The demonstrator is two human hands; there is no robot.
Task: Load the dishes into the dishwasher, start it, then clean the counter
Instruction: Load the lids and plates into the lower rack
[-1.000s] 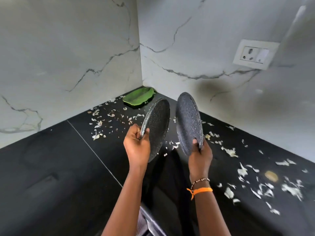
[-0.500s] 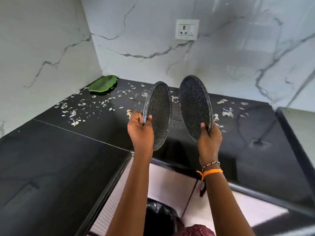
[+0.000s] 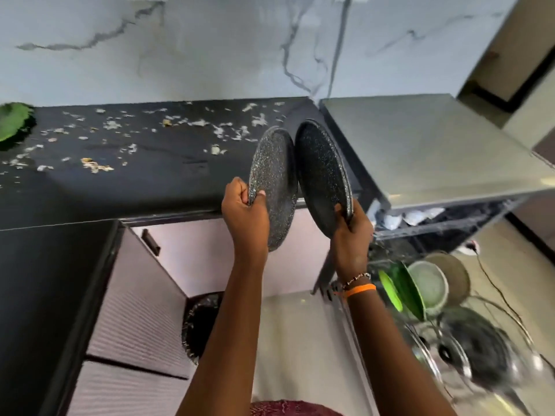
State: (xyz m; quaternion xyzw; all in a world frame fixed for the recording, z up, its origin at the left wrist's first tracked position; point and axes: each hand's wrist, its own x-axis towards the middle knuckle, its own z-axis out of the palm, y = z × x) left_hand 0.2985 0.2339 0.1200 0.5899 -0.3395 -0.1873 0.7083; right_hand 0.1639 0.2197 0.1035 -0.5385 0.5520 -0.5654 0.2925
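My left hand (image 3: 244,211) grips the lower rim of a dark speckled plate (image 3: 274,178), held on edge. My right hand (image 3: 353,232) grips a second dark speckled plate (image 3: 321,175) the same way, and the two plates' top edges almost touch. Both are raised over the front edge of the black counter (image 3: 144,172), which is strewn with pale food scraps. To the right stands the dishwasher (image 3: 432,148) with its racks pulled out. The lower rack (image 3: 450,334) holds green plates (image 3: 402,288), bowls and a dark pan, all blurred.
A green leaf-shaped dish (image 3: 12,121) lies at the counter's far left. A black bin (image 3: 201,325) sits on the floor by the ribbed cabinet fronts (image 3: 135,310). The white marble wall (image 3: 210,46) runs behind the counter.
The view has swung right, from the counter corner to the dishwasher. Both hands carried the plates that way, and the plates have come closer together at the top.
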